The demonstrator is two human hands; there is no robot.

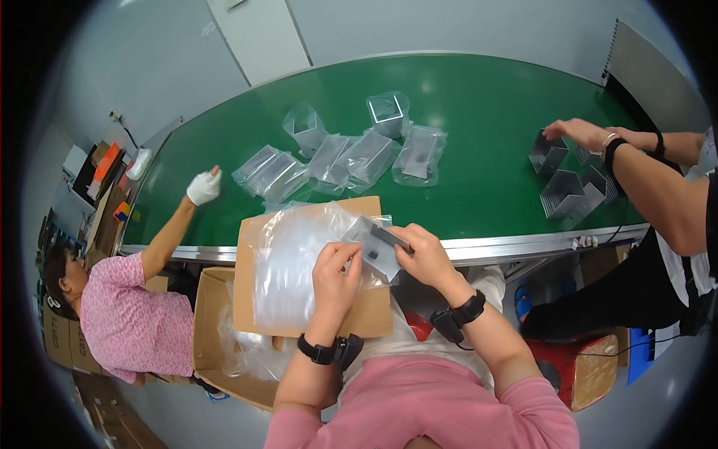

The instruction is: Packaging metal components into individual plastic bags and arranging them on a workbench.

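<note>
My left hand (336, 273) and my right hand (424, 253) both grip a grey finned metal piece (376, 243) that sits half inside a clear plastic bag (295, 262). The bag lies on a sheet of brown cardboard (368, 318) over my lap, at the near edge of the green conveyor belt (479, 150). Both wrists wear black bands. Several bagged metal pieces (351, 153) lie on the belt beyond my hands.
A person in a pink top at the left reaches a white-gloved hand (203, 187) onto the belt. At the right another person's hand (580, 133) touches several bare finned metal pieces (572, 194). An open cardboard box (213, 329) stands below left, a red stool (576, 359) right.
</note>
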